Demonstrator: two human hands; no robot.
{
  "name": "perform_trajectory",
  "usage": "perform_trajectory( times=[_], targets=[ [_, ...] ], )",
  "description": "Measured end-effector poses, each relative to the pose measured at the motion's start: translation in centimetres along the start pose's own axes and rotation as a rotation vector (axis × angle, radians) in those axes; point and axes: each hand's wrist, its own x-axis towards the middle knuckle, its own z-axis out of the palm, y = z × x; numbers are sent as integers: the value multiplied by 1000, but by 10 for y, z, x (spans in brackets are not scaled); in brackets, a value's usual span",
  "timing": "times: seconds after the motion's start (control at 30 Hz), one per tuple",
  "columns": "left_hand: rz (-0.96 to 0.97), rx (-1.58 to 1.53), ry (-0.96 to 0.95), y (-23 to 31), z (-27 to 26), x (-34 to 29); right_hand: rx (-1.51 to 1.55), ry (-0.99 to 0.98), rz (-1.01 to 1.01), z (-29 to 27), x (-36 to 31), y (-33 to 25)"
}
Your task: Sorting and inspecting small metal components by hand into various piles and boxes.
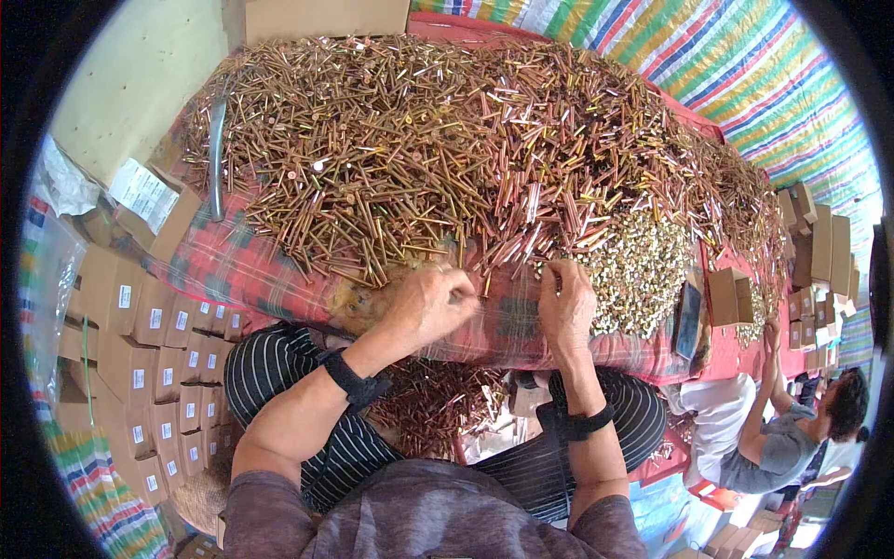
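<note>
Both my hands are over the near edge of a plaid-covered work surface (521, 307). My left hand (428, 300) is closed, fingers curled toward the thumb; what it holds, if anything, is too small to make out. Just beyond its fingertips shows a thin bolt-like piece (486, 282). To the right, my right hand (566, 303) is pinched shut beside a heap of small gold-coloured nut-like pieces (643, 270); its fingers hide whatever is between them. Beyond both hands spreads a large heap of long copper-coloured bolts and metal tubes (372, 158).
Small labelled cartons (168, 373) are stacked at my left. A curved metal bar (217, 158) borders the heap there. More long metal pieces (438, 401) lie between my legs. An open cardboard box (730, 296) stands at the right, near another person (782, 443).
</note>
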Motion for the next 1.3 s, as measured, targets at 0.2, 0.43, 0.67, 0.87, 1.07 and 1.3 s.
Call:
perform_trajectory(
  times=[0.2, 0.43, 0.67, 0.87, 1.07, 1.3],
  targets=[
    [5, 615, 356, -17, -2, 0, -210, 9, -14, 15, 16, 7],
    [49, 563, 324, -24, 7, 7, -295, -108, -121, 29, 15, 11],
    [-44, 271, 325, -17, 11, 14, -117, -217, -140, 7, -1, 1],
    [-220, -202, 329, -8, 22, 24, -247, -165, -115, 11, -10, 10],
    [-326, -422, 290, -2, 23, 29, 7, -150, -10, 17, -19, -8],
    [-244, -607, 247, -1, 28, 30, 18, -117, 107, 37, -2, -14]
  ],
)
